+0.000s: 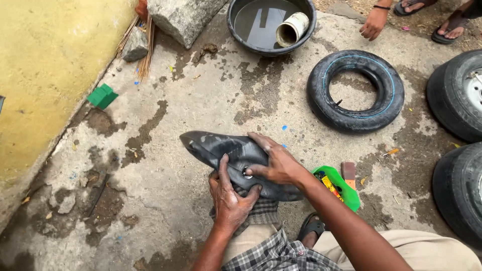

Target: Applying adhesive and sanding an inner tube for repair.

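A flat black rubber inner tube (221, 149) lies draped over my knee, folded, with a small patch spot near its middle. My left hand (230, 198) grips the tube's lower edge from beneath, thumb on top. My right hand (278, 163) lies flat on the tube, fingers spread and pressing down beside the patch spot. A checked cloth (261, 211) sits under the tube on my leg.
An inflated black inner tube (355, 90) lies on the wet concrete. Two tyres (459, 100) stand at the right. A black basin (271, 25) of water holds a white pipe piece. A green tray (339, 185) with small items is by my foot. Another person's hand (374, 22) shows at top.
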